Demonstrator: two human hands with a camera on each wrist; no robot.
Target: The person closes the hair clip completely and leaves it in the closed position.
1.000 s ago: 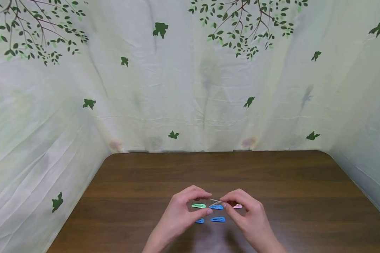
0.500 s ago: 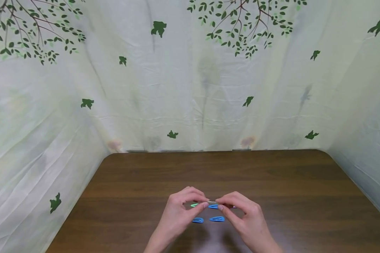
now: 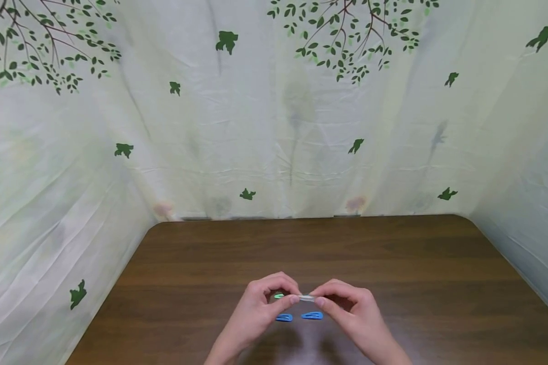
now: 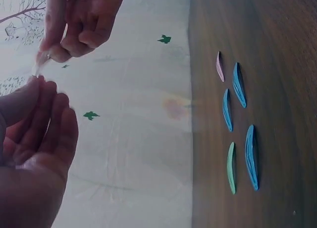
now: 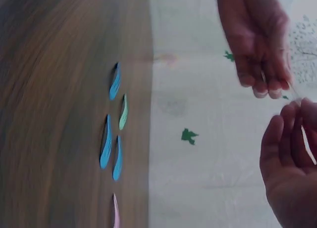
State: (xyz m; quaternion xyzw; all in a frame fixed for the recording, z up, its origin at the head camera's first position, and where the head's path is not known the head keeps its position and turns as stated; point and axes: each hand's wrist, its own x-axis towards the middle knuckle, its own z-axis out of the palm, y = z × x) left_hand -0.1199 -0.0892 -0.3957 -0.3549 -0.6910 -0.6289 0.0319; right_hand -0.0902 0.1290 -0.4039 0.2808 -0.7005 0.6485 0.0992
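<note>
A pale, whitish snap hair clip (image 3: 307,298) is held up level above the table between both hands. My left hand (image 3: 264,306) pinches its left end between thumb and fingertips. The right hand (image 3: 353,306) pinches the other end the same way, so fingers cover both tips. Below lie two blue hair clips: one front blue clip (image 3: 312,315) and another blue clip (image 3: 284,318), partly behind the left thumb. A green hair clip (image 3: 279,296) peeks out behind the left fingers. In the left wrist view a pink hair clip (image 4: 219,67) and a third blue clip (image 4: 227,110) also show.
The loose clips lie flat in two rows on the brown wooden table (image 3: 210,253). A pale curtain (image 3: 255,126) printed with leafy branches and green birds stands along the back edge and both sides.
The pale clip's two prongs, spread apart a second ago, now look like one slim bar. My left fingers have closed onto its left end, and both hands have come slightly lower.
</note>
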